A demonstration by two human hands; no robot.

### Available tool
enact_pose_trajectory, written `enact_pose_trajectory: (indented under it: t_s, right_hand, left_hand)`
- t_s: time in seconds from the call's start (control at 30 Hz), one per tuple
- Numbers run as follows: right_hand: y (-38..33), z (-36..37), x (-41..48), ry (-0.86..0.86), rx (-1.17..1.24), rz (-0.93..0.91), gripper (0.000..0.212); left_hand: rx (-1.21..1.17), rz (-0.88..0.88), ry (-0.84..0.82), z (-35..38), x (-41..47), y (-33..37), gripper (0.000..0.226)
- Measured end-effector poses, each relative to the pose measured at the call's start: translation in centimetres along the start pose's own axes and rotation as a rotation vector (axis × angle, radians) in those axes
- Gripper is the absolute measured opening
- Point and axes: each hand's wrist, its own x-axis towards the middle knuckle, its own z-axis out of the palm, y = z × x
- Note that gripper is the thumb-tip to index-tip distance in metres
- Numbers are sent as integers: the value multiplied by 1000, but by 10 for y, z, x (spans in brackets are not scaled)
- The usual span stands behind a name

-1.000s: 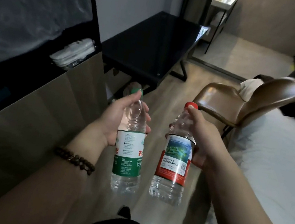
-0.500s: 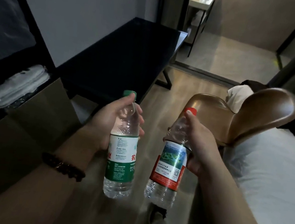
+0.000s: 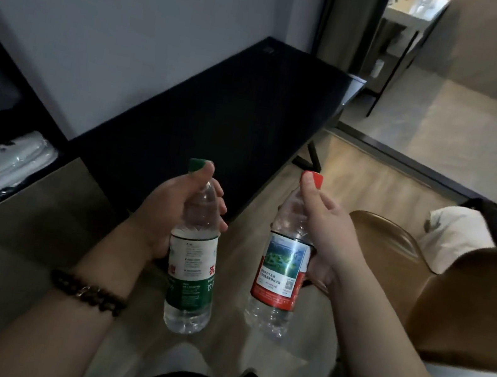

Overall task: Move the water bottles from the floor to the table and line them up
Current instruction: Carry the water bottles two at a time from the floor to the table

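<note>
Both bottles are up in the air, held over the wood floor (image 3: 358,181) just off the near end of the black table (image 3: 239,103), not on it yet. The left grip (image 3: 169,214) is wrapped round the neck of the green-capped water bottle (image 3: 191,278), thumb up by the cap, and the right grip (image 3: 328,235) holds the red-capped water bottle (image 3: 277,280) the same way, slightly tilted. They're side by side, not touching, with a brown chair (image 3: 468,310) to the right.
</note>
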Motion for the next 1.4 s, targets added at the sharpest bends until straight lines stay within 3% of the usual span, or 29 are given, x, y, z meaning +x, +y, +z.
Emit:
enact_pose_trajectory:
  t_s: [0.1,0.23,0.43,0.67,0.77,1.0,1.2,1.4]
  right_hand:
    - [-15,7,44,-79,-119,-19,59]
    - [-30,24,107,-138,-147,-53,30]
    - [-59,49,205,-171,-246,-162,53]
    - [-89,77,307,-162,-304,-146,47]
    - [-94,89,341,-209,-334,-104,35]
    - [-111,131,424,-416,-428,-87,42]
    - [-134,152,526,-674,-319,35,28]
    - [-172,151,637,-1020,-527,-30,35]
  left_hand:
    - [22,38,67,-5,35,3,52]
    - [100,94,154,-22,92,14,58]
    - [202,175,213,-48,188,45,55]
    - [253,209,254,-73,271,78,53]
    - [287,216,304,-86,291,81,49]
    - [382,195,471,-116,313,85,45]
    - [558,195,609,-120,340,106,49]
    - [703,82,734,-76,418,120,53]
